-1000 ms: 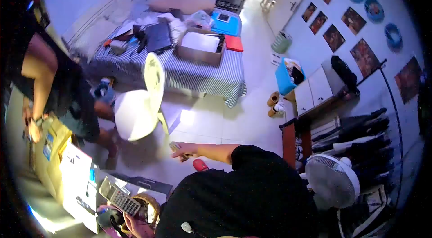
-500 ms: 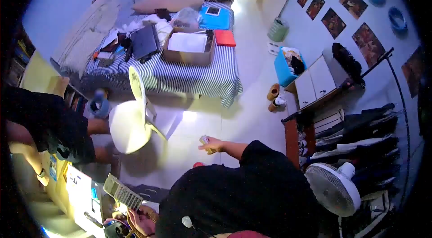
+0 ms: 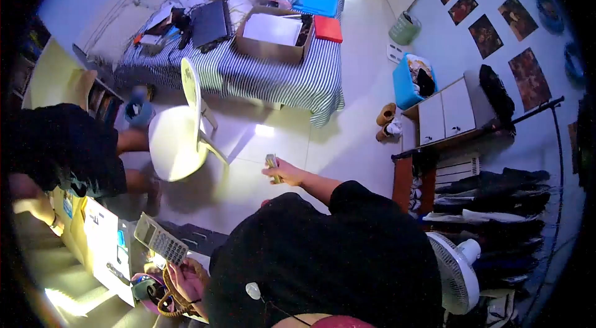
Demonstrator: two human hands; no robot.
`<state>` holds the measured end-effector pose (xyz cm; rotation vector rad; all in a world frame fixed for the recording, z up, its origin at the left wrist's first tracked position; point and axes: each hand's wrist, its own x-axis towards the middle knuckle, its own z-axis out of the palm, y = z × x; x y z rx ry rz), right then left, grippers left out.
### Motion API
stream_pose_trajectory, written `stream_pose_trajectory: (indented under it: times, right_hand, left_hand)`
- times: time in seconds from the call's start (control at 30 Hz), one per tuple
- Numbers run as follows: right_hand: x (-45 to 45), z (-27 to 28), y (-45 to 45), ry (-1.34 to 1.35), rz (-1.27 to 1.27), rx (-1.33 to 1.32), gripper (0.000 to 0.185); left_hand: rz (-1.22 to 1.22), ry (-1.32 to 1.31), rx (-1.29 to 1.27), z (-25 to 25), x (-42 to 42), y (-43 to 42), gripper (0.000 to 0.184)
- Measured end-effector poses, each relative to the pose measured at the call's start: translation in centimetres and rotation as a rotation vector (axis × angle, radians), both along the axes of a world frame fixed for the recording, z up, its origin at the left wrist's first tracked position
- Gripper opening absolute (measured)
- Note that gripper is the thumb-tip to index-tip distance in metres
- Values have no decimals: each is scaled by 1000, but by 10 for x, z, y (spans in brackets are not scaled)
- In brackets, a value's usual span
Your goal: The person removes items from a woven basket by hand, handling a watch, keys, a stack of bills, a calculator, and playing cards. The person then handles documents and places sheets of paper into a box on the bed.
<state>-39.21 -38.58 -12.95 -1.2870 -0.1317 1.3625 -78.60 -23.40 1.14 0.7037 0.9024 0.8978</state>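
Note:
My left hand (image 3: 187,278), low on the left beside my torso, grips a light grey calculator (image 3: 162,241) by its lower end. The calculator's keys and display face up. A brown coiled cord (image 3: 166,303) and a dark and pink item (image 3: 148,287) lie close to that hand. Stretched out in front of me, my right hand (image 3: 285,171) is closed around a small greyish-yellow object (image 3: 271,163) over the floor. Its kind is too small to tell. Part of each hand's fingers is hidden.
Another person (image 3: 68,148) in dark clothes stands at the left by a lit desk (image 3: 102,247). A white chair (image 3: 177,142) stands ahead, before a striped bed (image 3: 248,83) bearing a cardboard box (image 3: 267,55). A fan (image 3: 456,272) and a clothes rack (image 3: 490,204) are on the right.
The view has shifted, so the bed and chair sit higher in it. Both hands keep hold of their things, and the calculator appears slightly higher and further left.

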Motion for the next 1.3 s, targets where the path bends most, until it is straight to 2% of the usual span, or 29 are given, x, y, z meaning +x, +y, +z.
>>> stream_pose_trajectory:
  times: [0.07,0.1,0.13,0.17,0.2,0.23,0.27,0.37,0.47,0.53,0.67,0.73,0.8,0.83,0.87,0.93,0.97,1.0,1.07,1.13,1.17,1.2,1.27,1.3]
  right_hand:
    - [6,11,10,6,-73,27,42]
    - [12,15,17,21,-107,74,43]
    - [17,18,23,71,-161,125,46]
    - [23,29,28,-14,-187,150,47]
    - [29,32,34,36,-204,184,47]
    - [35,39,37,39,-202,257,47]
    - [40,46,40,24,-225,285,50]
    - [48,64,43,15,-222,358,49]
    - [49,59,44,40,-264,415,46]
    - [51,43,40,47,-178,444,31]
    - [36,44,27,12,-202,248,28]
    - [31,24,23,7,-225,202,29]
    - [23,32,18,-359,-132,79,36]
    - [20,32,9,-505,-33,36,39]
    - [16,42,2,-649,68,-9,44]
    - [17,8,-7,-740,255,-221,58]
    - [10,30,-14,-786,318,-264,67]
    - [10,-8,-20,-774,375,-124,69]
    - [14,-91,-24,-701,558,-190,96]
    - [-7,-58,-31,-566,319,-267,94]
    - [-2,0,-32,-315,521,-273,82]
    - [-5,5,-32,-316,524,-273,82]
    - [-10,7,-35,-129,413,-224,64]
    - [-6,-9,-36,-50,422,-265,67]
  left_hand:
    - [-54,-66,-10,1,2,0,28]
    - [36,112,-21,16,12,-5,28]
    - [47,118,9,11,13,-5,29]
    - [10,70,2,11,11,-7,30]
    - [-25,15,-3,11,9,-8,30]
    - [-3,69,-22,9,9,-7,30]
    - [-98,-12,9,-2,-1,-2,31]
    - [-20,137,-5,16,15,-8,30]
    - [42,136,-36,12,11,-12,31]
    - [-18,149,5,1,3,-10,31]
    - [-149,71,3,-19,-18,-1,34]
    - [-84,71,41,-16,-9,-5,35]
    - [9,161,-84,-3,-1,-10,36]
    - [-61,101,1,-32,-18,-1,37]
    - [-49,166,-65,4,6,-12,37]
    - [-41,141,4,-7,6,-10,37]
    - [-42,134,9,-9,6,-9,37]
    - [1,154,-32,-10,6,-9,37]
    - [39,166,-70,-12,9,-8,37]
    - [34,190,-79,-9,11,-9,37]
    - [22,141,-85,-12,9,-9,36]
    - [25,140,-86,-14,8,-9,36]
    - [41,114,-68,-16,9,-11,35]
    - [41,114,-69,-16,9,-12,35]
